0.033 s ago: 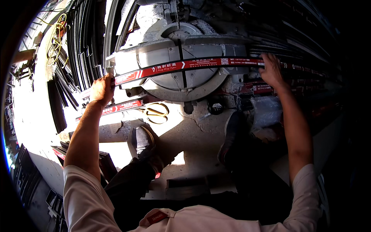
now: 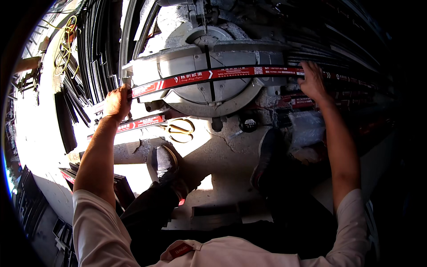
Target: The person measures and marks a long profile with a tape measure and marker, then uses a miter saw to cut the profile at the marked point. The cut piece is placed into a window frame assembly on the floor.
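Note:
Across the round grey bed of a mitre saw (image 2: 191,98) lies a long dark profile strip (image 2: 233,73) covered with red printed film. My left hand (image 2: 118,103) is closed round the strip near its left side. Far to the right, my right hand (image 2: 313,81) grips the same strip, with fingers curled over its far edge. The strip passes over the saw bed's dark centre slot (image 2: 211,91), in front of the grey fence (image 2: 171,55). Its right end fades into shadow.
Scissors with tan handles (image 2: 180,130) and a shorter red-filmed strip (image 2: 141,123) lie on the near left. A round black tape measure (image 2: 248,123) sits before the saw. Dark profiles (image 2: 95,49) are stacked at far left; clear plastic wrap (image 2: 307,127) lies beside my right foot.

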Available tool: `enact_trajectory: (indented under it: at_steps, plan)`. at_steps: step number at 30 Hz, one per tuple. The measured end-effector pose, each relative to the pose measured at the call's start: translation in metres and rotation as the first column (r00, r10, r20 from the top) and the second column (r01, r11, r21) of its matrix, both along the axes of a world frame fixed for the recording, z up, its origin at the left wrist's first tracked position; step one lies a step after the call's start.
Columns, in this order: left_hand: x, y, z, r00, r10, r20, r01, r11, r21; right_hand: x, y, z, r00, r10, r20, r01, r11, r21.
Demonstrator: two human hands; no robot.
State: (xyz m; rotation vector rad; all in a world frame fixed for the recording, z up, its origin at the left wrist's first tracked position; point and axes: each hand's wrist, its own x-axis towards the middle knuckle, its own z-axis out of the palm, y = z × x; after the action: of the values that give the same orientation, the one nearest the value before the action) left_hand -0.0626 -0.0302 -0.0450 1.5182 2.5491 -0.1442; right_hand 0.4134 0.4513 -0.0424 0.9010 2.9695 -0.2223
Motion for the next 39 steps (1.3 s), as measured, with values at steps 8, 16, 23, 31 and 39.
enact_trajectory:
  at_steps: [8, 16, 23, 31, 39]
  plan:
    - [-0.018, 0.008, 0.005, 0.999, 0.049, 0.018, -0.048, 0.998, -0.041, -0.015, -0.001, 0.004, 0.999, -0.001, -0.036, -0.001, 0.999, -0.047]
    - [-0.023, 0.021, 0.012, 0.998, 0.058, 0.009, -0.058, 0.998, -0.029, -0.025, -0.002, 0.01, 0.999, -0.018, -0.046, 0.015, 0.998, -0.057]
    - [-0.029, 0.029, 0.01, 0.997, 0.078, 0.008, -0.078, 0.996, -0.042, -0.03, 0.007, -0.002, 0.999, 0.044, -0.023, -0.044, 0.999, 0.016]
    - [-0.034, 0.031, 0.004, 0.996, 0.083, -0.018, -0.084, 0.995, -0.061, -0.034, 0.014, -0.013, 0.998, 0.054, 0.041, -0.057, 0.995, 0.088]
    - [-0.034, 0.035, 0.003, 0.994, 0.11, 0.008, -0.11, 0.992, -0.06, -0.035, 0.015, -0.017, 0.998, 0.056, 0.033, -0.06, 0.988, 0.145]
